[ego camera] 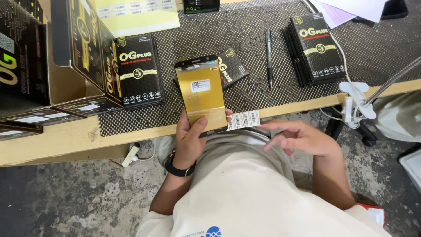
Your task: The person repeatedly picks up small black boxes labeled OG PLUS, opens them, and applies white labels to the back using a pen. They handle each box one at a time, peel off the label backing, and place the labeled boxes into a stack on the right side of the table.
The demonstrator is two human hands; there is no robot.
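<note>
My left hand (191, 137) holds a flat phone screen panel (203, 93) upright over the table edge, its gold back facing me with a small white label near the top. A white strip of barcode stickers (244, 119) sticks out to the right of the panel's lower end, against my left fingers. My right hand (301, 137) hovers open just right of the strip, fingers spread and pointing left, holding nothing. A black watch sits on my left wrist.
Black and gold flat boxes lie on the dotted mat (258, 52): one stack at left (138, 70), one behind the panel (232, 66), one stack at right (316, 46). A pen (269, 57) lies between. Open cartons (48, 57) crowd the left. A clamp lamp (357, 103) grips the edge.
</note>
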